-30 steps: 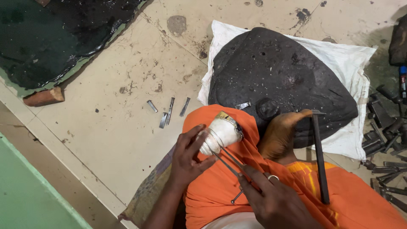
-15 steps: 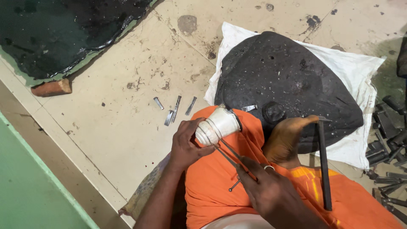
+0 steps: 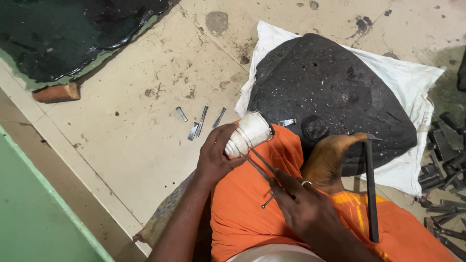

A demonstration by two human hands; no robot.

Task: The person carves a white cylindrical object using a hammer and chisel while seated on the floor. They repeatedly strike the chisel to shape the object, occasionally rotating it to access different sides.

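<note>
I see a large black stone [image 3: 330,92] on a white sack [image 3: 417,82] on the floor, beyond the orange-clad lap. Left hand [image 3: 216,155] grips a white cup [image 3: 250,133] over the lap; right hand [image 3: 303,206] pinches thin metal tongs [image 3: 264,167] reaching the cup.

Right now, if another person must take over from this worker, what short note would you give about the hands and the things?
Left hand: holds the white cup tilted over the lap, on the orange cloth.
Right hand: grips thin metal tongs, tips at the cup's lower side.
Nearby: black stone on a white sack, long rod leaning by the knee, small metal strips on the floor.
Done or left: cannot tell.
</note>
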